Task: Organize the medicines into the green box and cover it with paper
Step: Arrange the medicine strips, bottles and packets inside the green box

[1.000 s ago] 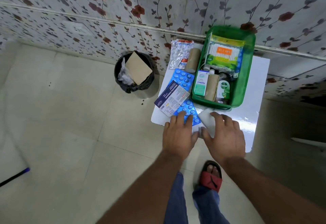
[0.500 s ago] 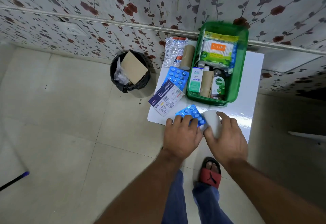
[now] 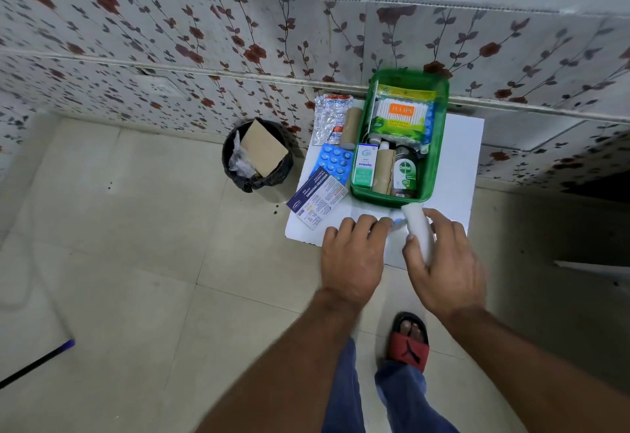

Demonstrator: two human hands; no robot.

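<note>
The green box (image 3: 438,146) stands on a small white table (image 3: 456,166) against the wall. It holds a cotton-bud packet (image 3: 402,115), a small white-green carton (image 3: 364,166), a brown roll (image 3: 382,173) and a Dettol bottle (image 3: 405,173). Left of the box lie silver blister strips (image 3: 330,118), another brown roll (image 3: 351,127), a blue blister pack (image 3: 334,161) and a dressings carton (image 3: 317,198). My right hand (image 3: 445,265) grips a white roll (image 3: 418,228) just in front of the box. My left hand (image 3: 354,255) is curled over a second blue blister pack (image 3: 397,223), almost all of it hidden.
A black bin (image 3: 255,156) with cardboard and plastic in it stands on the tiled floor left of the table. A flowered wall runs behind. My red sandal (image 3: 409,340) is below the hands. A dark stick with a blue tip (image 3: 37,361) lies at the far left.
My right hand has lifted the white roll off the table and turned it upright toward the box. My left hand has closed over the near blue blister pack, hiding it.
</note>
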